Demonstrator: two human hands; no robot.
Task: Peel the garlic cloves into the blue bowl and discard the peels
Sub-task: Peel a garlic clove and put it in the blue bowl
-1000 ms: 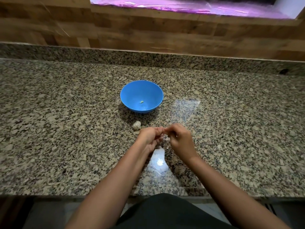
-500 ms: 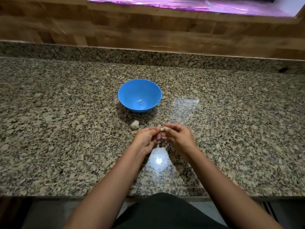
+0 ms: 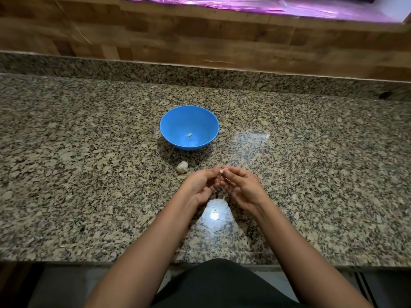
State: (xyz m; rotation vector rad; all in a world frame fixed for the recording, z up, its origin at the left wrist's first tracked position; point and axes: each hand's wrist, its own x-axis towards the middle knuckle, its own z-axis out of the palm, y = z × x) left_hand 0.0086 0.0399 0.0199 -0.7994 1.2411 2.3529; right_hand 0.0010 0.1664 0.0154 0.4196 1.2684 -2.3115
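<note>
- Head view: garlic clove (image 3: 221, 171), pinched between the fingertips of our left hand (image 3: 201, 185) and right hand (image 3: 241, 185), above the worktop (image 3: 89, 185).
- Handling, we judge: light, firm, papery skin; grip at the tips.
- Blue bowl (image 3: 175, 121): one peeled clove (image 3: 190, 135) inside.
- Garlic bulb (image 3: 182, 167): just before the bowl.
- Worktop: polished speckled granite, glare spot; wood-panelled wall (image 3: 200, 41) behind.

head view looks down at near countertop (image 3: 89, 185).
</note>
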